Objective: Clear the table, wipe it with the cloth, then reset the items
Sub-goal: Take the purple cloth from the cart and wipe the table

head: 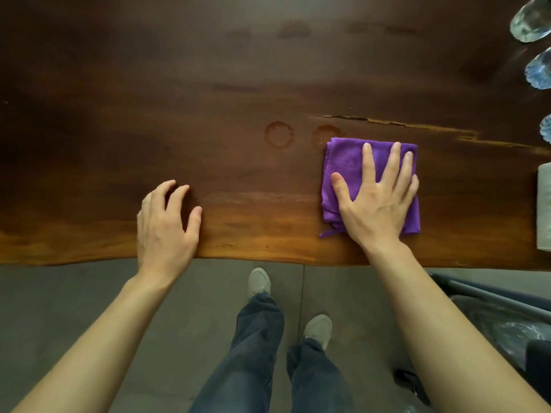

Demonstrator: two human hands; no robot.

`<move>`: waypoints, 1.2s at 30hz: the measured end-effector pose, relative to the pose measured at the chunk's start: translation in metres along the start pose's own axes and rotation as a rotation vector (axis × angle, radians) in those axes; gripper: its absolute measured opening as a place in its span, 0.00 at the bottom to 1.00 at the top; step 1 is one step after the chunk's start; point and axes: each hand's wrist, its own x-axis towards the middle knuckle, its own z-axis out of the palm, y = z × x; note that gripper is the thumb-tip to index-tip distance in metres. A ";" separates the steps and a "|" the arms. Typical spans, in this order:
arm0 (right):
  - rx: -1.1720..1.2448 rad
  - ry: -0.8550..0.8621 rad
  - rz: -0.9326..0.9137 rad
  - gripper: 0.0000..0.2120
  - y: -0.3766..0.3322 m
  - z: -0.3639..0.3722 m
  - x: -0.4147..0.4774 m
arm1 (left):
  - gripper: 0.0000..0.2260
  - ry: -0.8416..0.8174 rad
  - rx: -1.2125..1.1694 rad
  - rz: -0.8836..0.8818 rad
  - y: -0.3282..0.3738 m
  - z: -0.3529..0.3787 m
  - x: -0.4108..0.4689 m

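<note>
A folded purple cloth (348,171) lies flat on the dark wooden table (238,84), right of centre. My right hand (377,198) presses down on it, palm flat and fingers spread. My left hand (167,222) rests on the table near its front edge, fingers loosely curled, holding nothing. Two round water rings (278,134) mark the wood just left of the cloth's far corner. Clear glasses (532,22) stand at the far right edge of the table, partly cut off by the frame.
A pale box-like object (544,207) sits at the right edge, mostly out of frame. A long crack (387,123) runs through the wood behind the cloth. Below the table edge are grey floor, my legs and shoes, and a dark chair (492,296) at right.
</note>
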 end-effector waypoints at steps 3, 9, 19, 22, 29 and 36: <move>-0.016 -0.018 -0.080 0.38 -0.043 0.011 -0.004 | 0.21 -0.034 0.021 0.050 -0.013 0.003 -0.006; -0.029 -0.055 -0.316 0.37 -0.128 0.030 -0.023 | 0.22 -0.040 0.019 0.071 -0.017 0.004 -0.007; 0.005 -0.016 -0.476 0.27 -0.125 0.031 -0.022 | 0.24 -0.107 0.033 0.060 -0.014 -0.001 -0.006; -0.043 0.006 -0.392 0.27 -0.080 0.021 -0.007 | 0.24 -0.124 0.038 0.045 -0.011 -0.003 -0.006; -0.057 0.012 -0.029 0.29 0.023 -0.007 0.021 | 0.26 -0.143 0.032 0.009 -0.004 -0.003 -0.006; 0.150 0.106 0.153 0.26 0.000 -0.007 0.037 | 0.26 -0.130 0.036 0.024 -0.006 0.000 -0.007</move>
